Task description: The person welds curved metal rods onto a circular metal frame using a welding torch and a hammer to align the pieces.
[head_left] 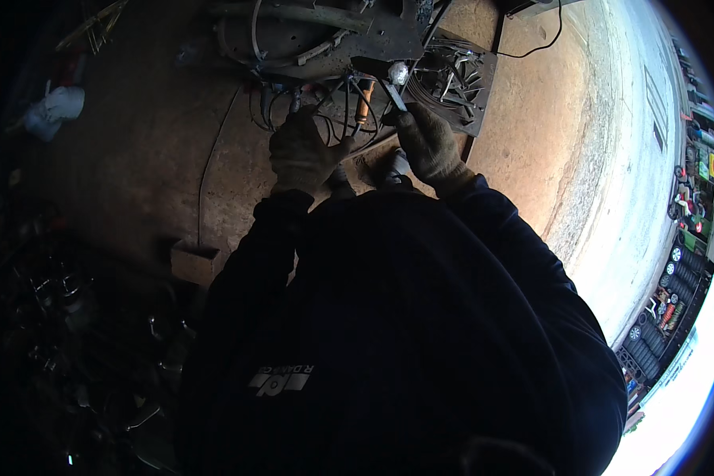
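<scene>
In the head view, the person is leaning over a dark metal bench (394, 41), both gloved hands working at its near edge; the right hand (432, 148) is closing its fingers and thumb around a flat pale metal bar (397, 97), which is pointing up and away from the glove toward a bright silver lump (398, 74) at the bench's edge; whether the bar's tip is touching that lump, the picture is not making plain. The left hand (301, 155) is curling its fingers under the bench edge, its thumb reaching out to the right; the glove is hiding its palm, so one cannot tell whether it is pinching anything. Between the hands an orange handle (364, 101) is hanging upright among loops of dark cable (347, 109); to the right, a tray (484, 95) is carrying loose metal scraps (458, 77).

For good handling, the right hand would best be keeping its grip firm and its wrist steady, guiding the bar's tip by small turns; the left hand would best be staying clear of the lump, which may be hot or sharp; both sleeves should be keeping free of the cable loops, since a snag could be jerking the bar aside.
</scene>
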`<act>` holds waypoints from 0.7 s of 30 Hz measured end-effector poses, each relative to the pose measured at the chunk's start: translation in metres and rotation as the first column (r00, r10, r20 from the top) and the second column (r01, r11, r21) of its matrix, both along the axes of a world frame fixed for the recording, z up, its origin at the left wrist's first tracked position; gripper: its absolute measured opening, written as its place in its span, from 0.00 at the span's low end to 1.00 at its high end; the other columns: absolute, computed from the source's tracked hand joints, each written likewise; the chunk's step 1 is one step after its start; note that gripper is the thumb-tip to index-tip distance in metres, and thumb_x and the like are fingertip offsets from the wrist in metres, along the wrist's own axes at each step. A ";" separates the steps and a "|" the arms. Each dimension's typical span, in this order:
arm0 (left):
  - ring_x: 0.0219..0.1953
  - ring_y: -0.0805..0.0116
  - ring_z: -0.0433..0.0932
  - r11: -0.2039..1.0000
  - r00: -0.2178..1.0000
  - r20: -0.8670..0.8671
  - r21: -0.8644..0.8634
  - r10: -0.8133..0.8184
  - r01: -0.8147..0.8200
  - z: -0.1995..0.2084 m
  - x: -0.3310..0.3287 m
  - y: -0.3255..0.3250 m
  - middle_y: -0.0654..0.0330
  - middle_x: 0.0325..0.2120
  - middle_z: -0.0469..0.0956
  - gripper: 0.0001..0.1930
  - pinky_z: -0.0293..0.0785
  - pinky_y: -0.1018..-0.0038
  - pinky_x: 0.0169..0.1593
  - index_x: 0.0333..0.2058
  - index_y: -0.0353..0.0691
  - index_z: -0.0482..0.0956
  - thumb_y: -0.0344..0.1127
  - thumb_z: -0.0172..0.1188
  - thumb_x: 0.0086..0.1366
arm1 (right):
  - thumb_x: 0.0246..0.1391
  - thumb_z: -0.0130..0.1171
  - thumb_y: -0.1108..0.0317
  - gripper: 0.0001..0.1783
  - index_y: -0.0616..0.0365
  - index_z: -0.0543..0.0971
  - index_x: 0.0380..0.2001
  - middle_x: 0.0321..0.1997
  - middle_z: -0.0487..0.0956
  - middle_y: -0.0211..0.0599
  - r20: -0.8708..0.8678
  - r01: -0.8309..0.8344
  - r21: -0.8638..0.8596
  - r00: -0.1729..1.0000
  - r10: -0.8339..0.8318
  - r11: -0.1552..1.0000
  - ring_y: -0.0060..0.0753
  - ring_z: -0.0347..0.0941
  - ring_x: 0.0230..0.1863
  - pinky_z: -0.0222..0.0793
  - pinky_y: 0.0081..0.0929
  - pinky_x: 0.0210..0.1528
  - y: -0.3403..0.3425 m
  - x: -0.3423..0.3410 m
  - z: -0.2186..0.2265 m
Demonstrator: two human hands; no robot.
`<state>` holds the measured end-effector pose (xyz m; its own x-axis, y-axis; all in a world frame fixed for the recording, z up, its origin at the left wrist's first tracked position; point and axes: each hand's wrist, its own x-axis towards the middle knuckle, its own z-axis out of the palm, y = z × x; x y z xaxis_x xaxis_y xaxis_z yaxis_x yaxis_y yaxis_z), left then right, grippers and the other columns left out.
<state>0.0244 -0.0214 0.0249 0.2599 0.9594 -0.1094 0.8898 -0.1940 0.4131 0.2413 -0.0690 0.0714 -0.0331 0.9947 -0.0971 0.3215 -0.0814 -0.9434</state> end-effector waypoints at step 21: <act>0.48 0.53 0.81 0.999 0.999 -0.028 -0.035 0.019 -0.020 0.004 0.002 -0.002 0.50 0.48 0.77 0.46 0.79 0.59 0.51 0.57 0.35 0.69 0.58 0.76 0.47 | 0.69 0.50 0.55 0.19 0.62 0.77 0.41 0.34 0.81 0.50 0.157 -0.058 0.082 0.987 0.044 0.995 0.51 0.78 0.39 0.72 0.39 0.40 -0.002 0.008 -0.009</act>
<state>0.0265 -0.0233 0.0287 0.2372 0.9599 -0.1497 0.9043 -0.1619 0.3949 0.2488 -0.0706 0.0628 -0.0752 0.9970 -0.0187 0.4659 0.0185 -0.8847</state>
